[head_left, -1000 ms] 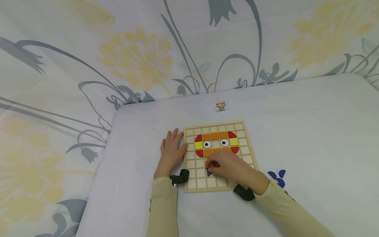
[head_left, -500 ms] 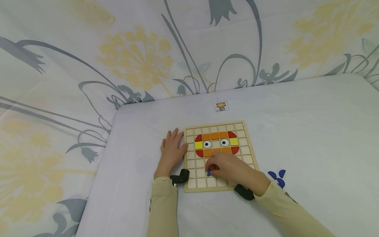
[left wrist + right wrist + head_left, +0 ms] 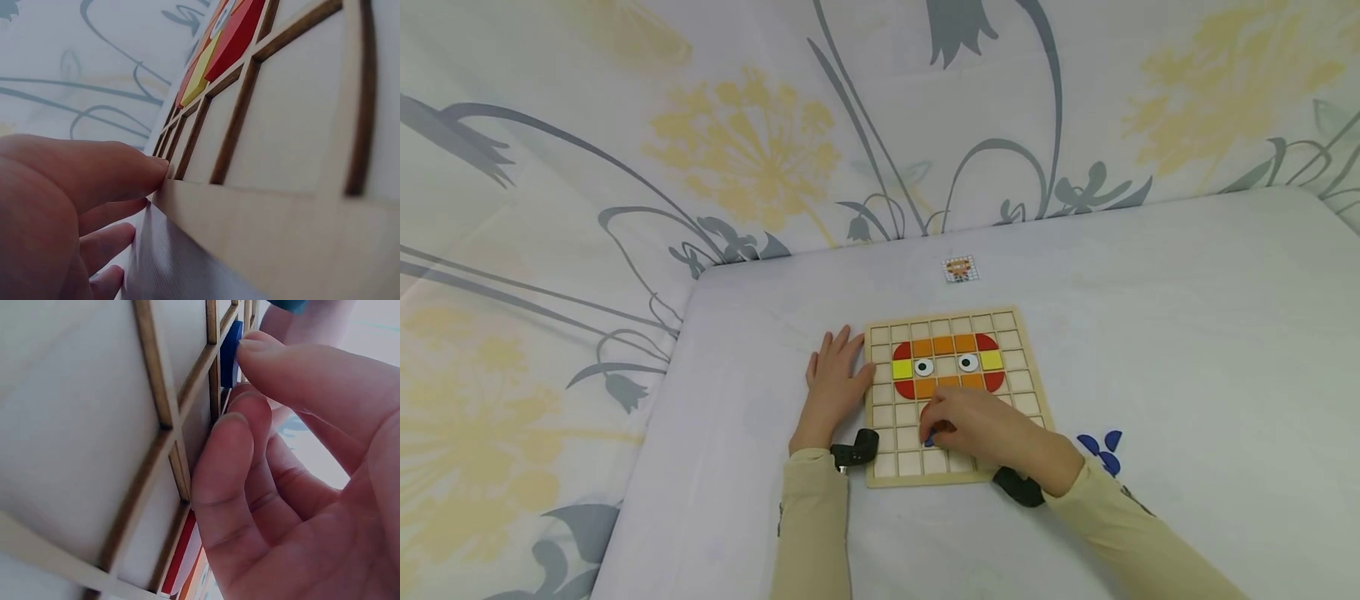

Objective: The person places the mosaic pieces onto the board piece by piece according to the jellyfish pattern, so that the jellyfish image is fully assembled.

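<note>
A wooden grid board (image 3: 925, 481) lies on the white cloth, with red, orange and yellow tiles and two eye tiles (image 3: 968, 362) forming a face-like shape. My left hand (image 3: 833, 379) lies spread beside the board's left edge; in the left wrist view its thumb (image 3: 125, 169) touches the frame. Over the lower middle cells, my right hand (image 3: 981, 422) pinches a small blue tile (image 3: 929, 440). The right wrist view has the thumb (image 3: 281, 365) against this blue tile (image 3: 230, 356), which sits at a cell, and the fingertips are bent close to the grid. Part of the tile is hidden.
Several blue half-round tiles (image 3: 1087, 444) lie right of the board, close to the right sleeve (image 3: 1135, 525). A small printed card (image 3: 960, 269) with a gridded picture lies beyond the board. Flower-patterned fabric (image 3: 887, 108) rises behind and at the left.
The fingers of my right hand have shifted slightly at the blue tile, and less of it shows now. The left hand stays put.
</note>
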The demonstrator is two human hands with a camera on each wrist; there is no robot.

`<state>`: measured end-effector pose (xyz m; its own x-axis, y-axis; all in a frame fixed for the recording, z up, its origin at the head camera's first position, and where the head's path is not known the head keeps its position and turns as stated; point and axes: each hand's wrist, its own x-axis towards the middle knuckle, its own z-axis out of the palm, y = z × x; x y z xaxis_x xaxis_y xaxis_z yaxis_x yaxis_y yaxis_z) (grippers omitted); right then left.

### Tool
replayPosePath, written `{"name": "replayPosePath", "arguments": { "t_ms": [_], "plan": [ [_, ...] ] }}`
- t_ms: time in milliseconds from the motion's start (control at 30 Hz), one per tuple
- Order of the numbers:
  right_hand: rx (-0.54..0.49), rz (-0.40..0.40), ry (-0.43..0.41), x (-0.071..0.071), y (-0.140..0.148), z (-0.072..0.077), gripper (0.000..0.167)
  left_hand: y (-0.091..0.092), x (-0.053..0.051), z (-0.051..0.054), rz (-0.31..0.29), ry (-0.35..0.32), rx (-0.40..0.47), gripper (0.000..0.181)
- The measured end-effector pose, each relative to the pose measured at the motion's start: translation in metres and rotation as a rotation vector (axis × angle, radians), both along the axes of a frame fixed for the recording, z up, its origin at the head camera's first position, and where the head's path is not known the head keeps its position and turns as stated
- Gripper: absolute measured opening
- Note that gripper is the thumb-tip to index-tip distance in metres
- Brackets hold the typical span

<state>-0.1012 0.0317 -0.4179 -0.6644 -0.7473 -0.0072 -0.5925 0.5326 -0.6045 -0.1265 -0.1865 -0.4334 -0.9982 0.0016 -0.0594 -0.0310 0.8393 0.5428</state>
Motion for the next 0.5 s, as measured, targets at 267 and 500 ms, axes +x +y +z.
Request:
{"name": "replayPosePath", "arguments": {
  "t_ms": [267, 500],
  "plan": [
    [-0.014, -0.056, 0.036, -0.009, 0.009, 0.006, 0.006, -0.003, -0.002, -0.002, -0.013, -0.009, 0.018, 0.051],
    [0.003, -0.12, -0.05, -0.018, 0.025, 0.015, 0.01, -0.004, -0.002, -0.005, -0.021, -0.019, 0.032, 0.052]
  ]
}}
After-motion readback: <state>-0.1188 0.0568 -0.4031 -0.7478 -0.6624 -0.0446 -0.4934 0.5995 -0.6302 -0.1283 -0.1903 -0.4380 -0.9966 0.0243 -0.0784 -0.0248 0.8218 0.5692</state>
